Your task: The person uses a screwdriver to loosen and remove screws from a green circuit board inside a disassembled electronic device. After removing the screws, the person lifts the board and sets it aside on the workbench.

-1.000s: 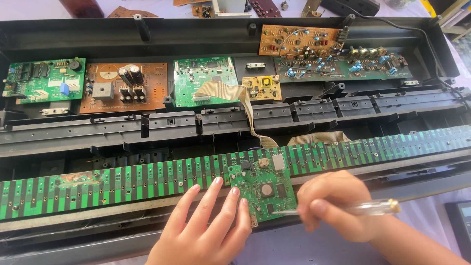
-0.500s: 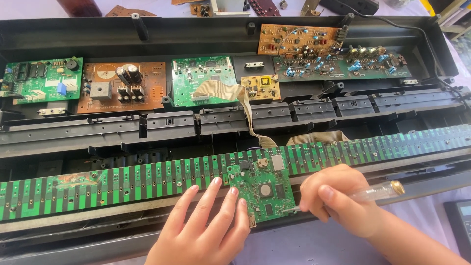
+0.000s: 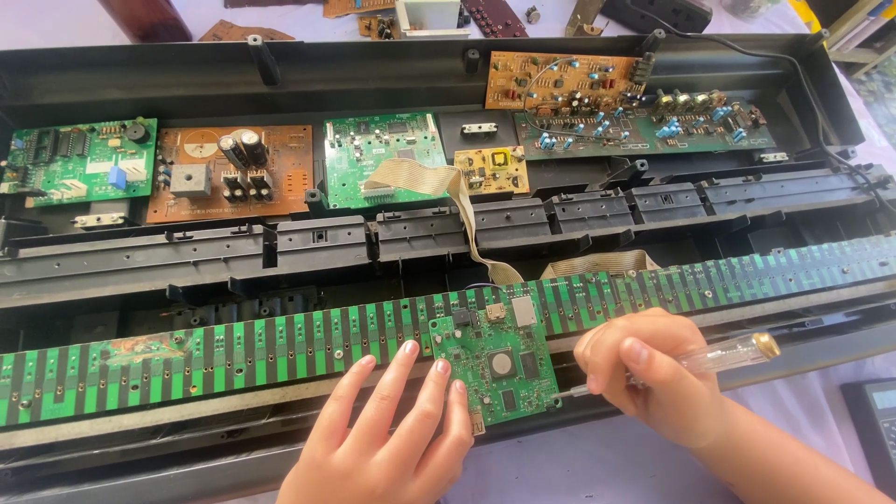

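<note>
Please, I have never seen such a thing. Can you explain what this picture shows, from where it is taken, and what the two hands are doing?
The camera sits on the person's head and looks down at their own hands. In front lies an opened black casing with several circuit boards along its back and a long green striped board across the front. The left hand lies flat, its fingers on a small green board. The right hand holds a clear-handled screwdriver, its tip at that small board's right edge. A beige ribbon cable runs from a back board towards the front.
</note>
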